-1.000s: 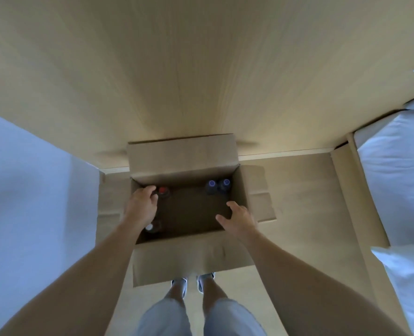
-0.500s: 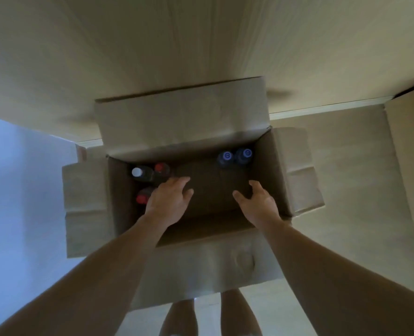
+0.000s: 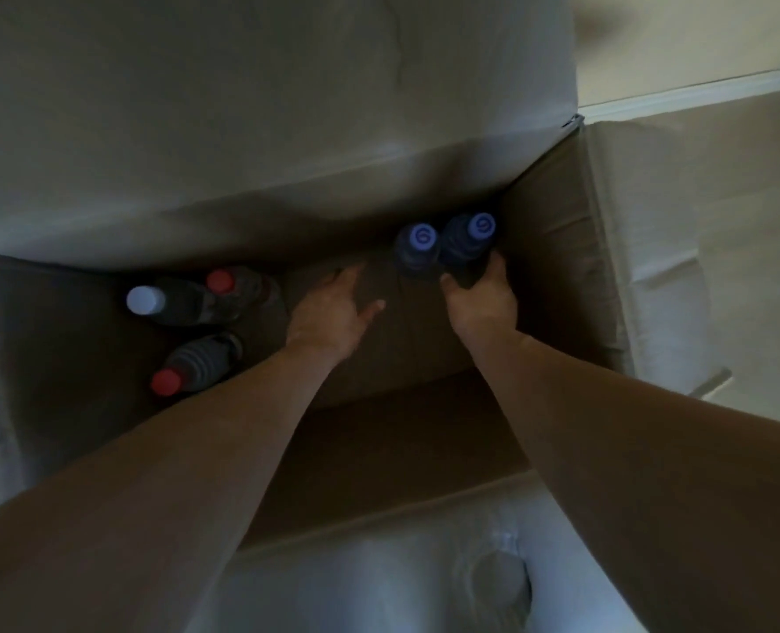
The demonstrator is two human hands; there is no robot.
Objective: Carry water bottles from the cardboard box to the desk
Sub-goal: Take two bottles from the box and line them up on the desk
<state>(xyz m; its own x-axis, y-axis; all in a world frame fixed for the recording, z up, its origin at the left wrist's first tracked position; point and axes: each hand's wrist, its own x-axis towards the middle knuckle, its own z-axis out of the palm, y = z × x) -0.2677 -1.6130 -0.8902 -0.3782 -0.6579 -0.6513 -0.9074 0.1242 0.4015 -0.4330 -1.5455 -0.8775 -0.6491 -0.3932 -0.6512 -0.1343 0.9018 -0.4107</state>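
An open cardboard box (image 3: 557,249) fills the view, dim inside. Two blue-capped bottles stand in its far right corner. My right hand (image 3: 482,296) grips the right blue-capped bottle (image 3: 468,242) around its body. The left blue-capped bottle (image 3: 418,249) stands beside it, untouched. My left hand (image 3: 333,308) hovers open inside the box, fingers spread, just left of that bottle and holding nothing. At the left of the box stand a white-capped bottle (image 3: 159,301) and two red-capped bottles (image 3: 233,285) (image 3: 191,365).
The box's far flap (image 3: 265,107) stands up against a wooden panel (image 3: 699,34). Its right flap (image 3: 653,249) and near flap (image 3: 379,582) lie folded outward. Pale wooden floor (image 3: 762,185) shows at the right.
My head has dropped close to the box. My right hand reached forward and took hold of the right blue-capped bottle. My left hand moved to the right, toward the other blue-capped bottle.
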